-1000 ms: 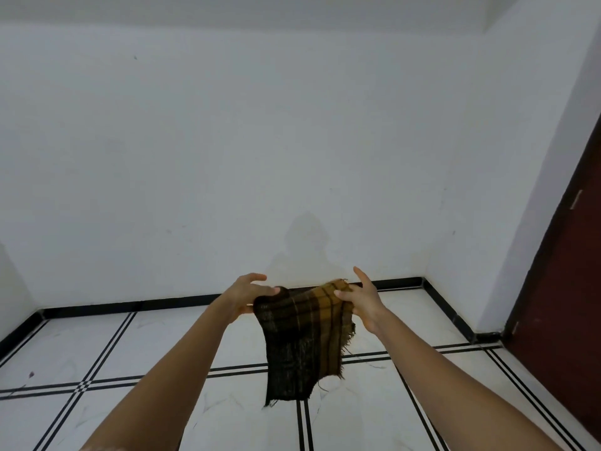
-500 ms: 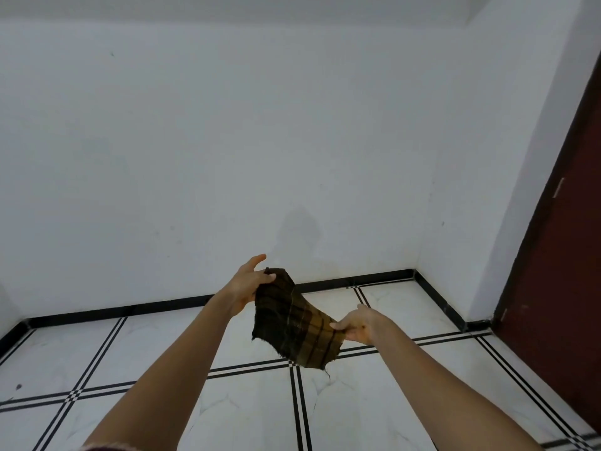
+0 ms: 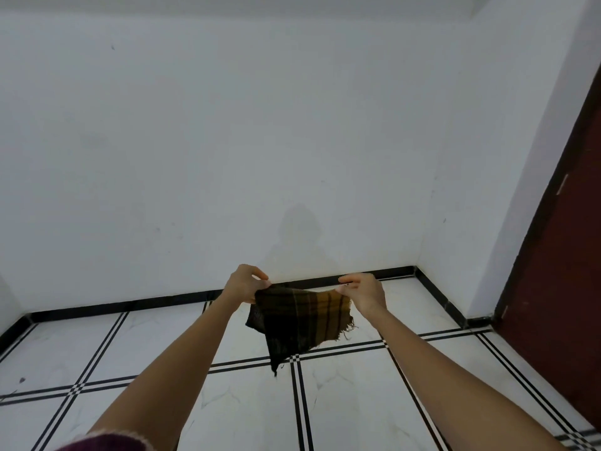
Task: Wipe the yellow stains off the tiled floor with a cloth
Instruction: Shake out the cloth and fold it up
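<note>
While left hand [image 3: 245, 283] and right hand [image 3: 364, 292] pinched the cloth [image 3: 299, 317], wiping hadn't begun. Next it probably needed lowering to the floor [image 3: 341, 402]

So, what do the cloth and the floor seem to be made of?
Cloth: probably woven cotton, matte, plaid; frayed threads hang at its edge.
Floor: smooth white tiles, likely ceramic, with grey veins and black stripe borders.

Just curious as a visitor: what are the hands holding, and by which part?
A dark plaid cloth, held in the air: the left hand pinches its upper left corner, the right hand its upper right corner.
</note>
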